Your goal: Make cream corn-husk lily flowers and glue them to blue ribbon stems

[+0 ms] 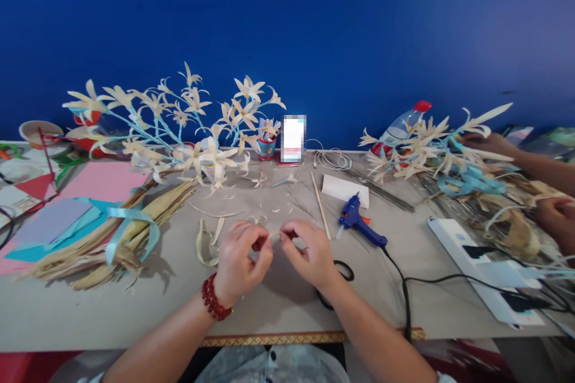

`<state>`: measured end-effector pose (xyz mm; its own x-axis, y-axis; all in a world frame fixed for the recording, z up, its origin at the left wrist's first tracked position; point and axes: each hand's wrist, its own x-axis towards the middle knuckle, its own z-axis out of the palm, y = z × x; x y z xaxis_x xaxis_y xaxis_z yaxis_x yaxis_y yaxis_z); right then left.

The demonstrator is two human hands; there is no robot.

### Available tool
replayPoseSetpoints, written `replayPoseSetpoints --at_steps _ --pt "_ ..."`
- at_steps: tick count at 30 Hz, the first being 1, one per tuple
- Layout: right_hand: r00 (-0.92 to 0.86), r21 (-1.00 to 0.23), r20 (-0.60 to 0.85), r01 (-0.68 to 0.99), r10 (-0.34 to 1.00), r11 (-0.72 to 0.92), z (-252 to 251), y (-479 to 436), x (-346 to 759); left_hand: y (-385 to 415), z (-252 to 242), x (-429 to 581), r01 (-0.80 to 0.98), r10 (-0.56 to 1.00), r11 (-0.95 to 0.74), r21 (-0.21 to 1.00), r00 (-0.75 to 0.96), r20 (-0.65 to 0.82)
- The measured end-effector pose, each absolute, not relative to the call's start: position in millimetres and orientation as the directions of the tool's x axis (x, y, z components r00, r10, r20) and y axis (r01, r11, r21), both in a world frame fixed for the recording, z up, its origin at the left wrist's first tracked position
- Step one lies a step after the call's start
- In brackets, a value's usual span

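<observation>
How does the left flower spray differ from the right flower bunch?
The left flower spray is larger and fans out wide; the right flower bunch is smaller and tighter. Nobody touches the left one; another person's hand rests at the right one. Both have pale petals and light blue stems.

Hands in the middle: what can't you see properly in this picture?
Head view:
Pale piece pinched between left hand and right hand: tiny, fingers cover it.
Scissors: mostly under the right wrist.
Phone screen: blurred out.
Another person's hands: cut off by the right edge.
</observation>
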<state>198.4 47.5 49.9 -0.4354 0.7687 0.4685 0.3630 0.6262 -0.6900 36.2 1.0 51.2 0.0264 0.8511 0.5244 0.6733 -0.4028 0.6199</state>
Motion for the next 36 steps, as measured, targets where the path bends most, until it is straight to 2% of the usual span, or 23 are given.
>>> replayPoseSetpoints --at_steps 4,15,19,23,26,29,36 --pt "-0.436 -0.646 0.517 0.365 0.737 0.670 51 45 197 1 51 39 0.679 0.878 -0.371 0.633 0.033 0.478" --pt "-0.472 -0.575 0.559 0.372 0.682 0.729 48 43 193 1 48 41 0.609 0.872 -0.413 0.677 0.050 0.487" --pt "-0.471 -0.514 0.619 0.362 0.628 0.778 46 43 194 0 47 41 0.603 0.886 -0.377 0.703 0.013 0.464" --pt "-0.418 -0.449 0.676 0.419 0.607 0.789 47 44 197 2 44 35 0.594 0.901 -0.307 0.743 -0.069 0.428" --pt "-0.348 -0.433 0.717 0.457 0.604 0.777 48 47 202 3 44 31 0.534 0.912 -0.277 0.799 -0.116 0.393" --pt "-0.366 -0.416 0.722 0.449 0.588 0.791 49 48 204 3 47 31 0.461 0.925 -0.296 0.837 -0.082 0.372" --pt "-0.450 -0.412 0.688 0.403 0.569 0.817 49 46 202 4 48 36 0.561 0.887 -0.354 0.748 -0.052 0.458"
